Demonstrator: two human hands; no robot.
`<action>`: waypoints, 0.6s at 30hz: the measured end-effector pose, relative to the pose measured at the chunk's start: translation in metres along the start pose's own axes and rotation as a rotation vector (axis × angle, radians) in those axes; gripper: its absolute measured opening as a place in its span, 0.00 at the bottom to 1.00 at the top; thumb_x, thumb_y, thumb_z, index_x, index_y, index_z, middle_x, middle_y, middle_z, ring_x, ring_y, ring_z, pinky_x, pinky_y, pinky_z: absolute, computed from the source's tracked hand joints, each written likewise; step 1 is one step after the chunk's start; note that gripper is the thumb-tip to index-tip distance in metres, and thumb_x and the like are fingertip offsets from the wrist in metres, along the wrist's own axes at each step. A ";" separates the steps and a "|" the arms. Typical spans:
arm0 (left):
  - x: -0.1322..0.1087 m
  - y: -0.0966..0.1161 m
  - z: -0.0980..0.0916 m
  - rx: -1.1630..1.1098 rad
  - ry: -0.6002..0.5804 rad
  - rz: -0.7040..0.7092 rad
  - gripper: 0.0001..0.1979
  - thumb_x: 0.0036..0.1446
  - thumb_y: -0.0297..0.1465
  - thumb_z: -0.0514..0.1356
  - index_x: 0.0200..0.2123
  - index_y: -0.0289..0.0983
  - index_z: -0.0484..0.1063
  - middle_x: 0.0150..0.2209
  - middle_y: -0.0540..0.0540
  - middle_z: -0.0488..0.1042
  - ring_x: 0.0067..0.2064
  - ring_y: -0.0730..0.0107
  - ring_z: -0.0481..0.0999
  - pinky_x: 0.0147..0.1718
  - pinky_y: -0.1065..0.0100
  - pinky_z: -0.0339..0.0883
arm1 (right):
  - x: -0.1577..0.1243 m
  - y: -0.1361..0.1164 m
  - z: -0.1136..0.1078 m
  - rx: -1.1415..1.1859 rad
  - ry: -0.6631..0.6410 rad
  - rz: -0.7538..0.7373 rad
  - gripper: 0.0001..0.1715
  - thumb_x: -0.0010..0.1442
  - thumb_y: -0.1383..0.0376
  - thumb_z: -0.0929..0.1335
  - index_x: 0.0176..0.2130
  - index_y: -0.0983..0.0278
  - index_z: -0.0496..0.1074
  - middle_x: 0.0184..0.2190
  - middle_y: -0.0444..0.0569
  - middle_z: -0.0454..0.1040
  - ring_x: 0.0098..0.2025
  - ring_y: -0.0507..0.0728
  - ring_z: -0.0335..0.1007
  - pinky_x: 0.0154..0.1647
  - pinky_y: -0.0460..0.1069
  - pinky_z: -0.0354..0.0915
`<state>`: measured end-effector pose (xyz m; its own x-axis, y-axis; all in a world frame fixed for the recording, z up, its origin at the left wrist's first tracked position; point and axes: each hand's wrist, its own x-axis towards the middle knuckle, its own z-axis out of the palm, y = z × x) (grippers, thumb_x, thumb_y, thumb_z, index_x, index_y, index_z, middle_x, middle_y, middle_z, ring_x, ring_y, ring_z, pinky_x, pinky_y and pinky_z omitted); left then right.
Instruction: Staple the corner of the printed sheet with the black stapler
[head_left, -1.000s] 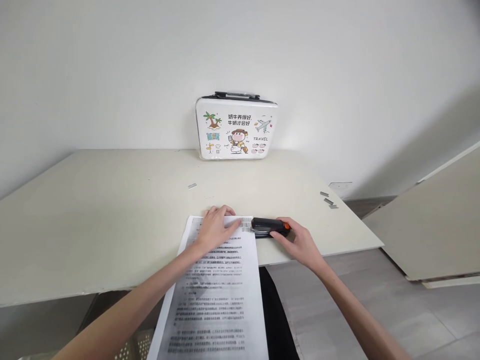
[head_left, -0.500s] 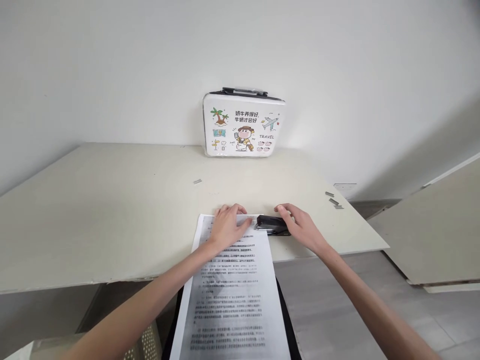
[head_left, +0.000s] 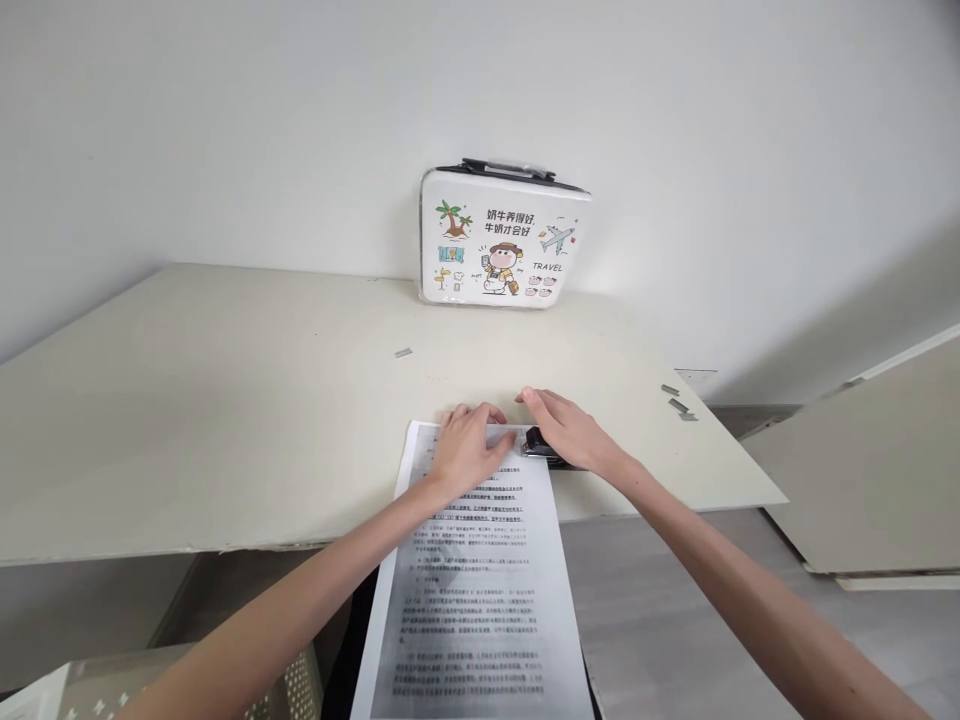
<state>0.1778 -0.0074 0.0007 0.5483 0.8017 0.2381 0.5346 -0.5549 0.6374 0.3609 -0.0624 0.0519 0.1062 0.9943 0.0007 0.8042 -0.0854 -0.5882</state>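
Observation:
A stack of printed paper (head_left: 465,590) extends over the table's front edge, its top end lying on the tabletop. My left hand (head_left: 469,455) rests on its upper part, thumb out to the right and fingers apart near the top edge. At the top right corner sits a black stapler (head_left: 537,442), its front end over the paper. My right hand (head_left: 574,430) covers most of the stapler from above, fingers reaching left past it. Whether the stapler's jaws are pressed together is hidden under that hand.
On the pale table (head_left: 225,400), a white cartoon case (head_left: 502,240) stands against the wall. A staple strip (head_left: 403,352) lies left of centre, and several more staple strips (head_left: 679,405) lie near the right edge. A perforated chair (head_left: 292,690) is at lower left.
My right hand has moved left and forward over the stapler, covering more of it. My left hand stays on the paper. The whole view has shifted slightly.

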 end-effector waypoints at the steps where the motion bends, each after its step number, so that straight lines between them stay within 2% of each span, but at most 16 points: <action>1: 0.000 0.000 0.000 -0.003 -0.003 0.003 0.06 0.64 0.38 0.62 0.41 0.42 0.72 0.46 0.48 0.82 0.51 0.53 0.75 0.56 0.48 0.61 | 0.000 0.000 0.000 0.002 0.004 -0.005 0.42 0.73 0.38 0.48 0.50 0.55 0.78 0.52 0.52 0.80 0.55 0.66 0.75 0.49 0.57 0.68; 18: -0.001 0.000 0.002 0.000 -0.007 0.007 0.06 0.65 0.37 0.61 0.41 0.42 0.72 0.47 0.48 0.82 0.51 0.53 0.75 0.57 0.48 0.60 | 0.002 0.001 0.003 -0.030 0.006 -0.026 0.42 0.72 0.37 0.49 0.50 0.55 0.78 0.49 0.52 0.81 0.55 0.66 0.75 0.48 0.56 0.69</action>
<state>0.1782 -0.0089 -0.0012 0.5567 0.7960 0.2377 0.5305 -0.5609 0.6356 0.3600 -0.0604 0.0490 0.0887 0.9959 0.0203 0.8241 -0.0619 -0.5630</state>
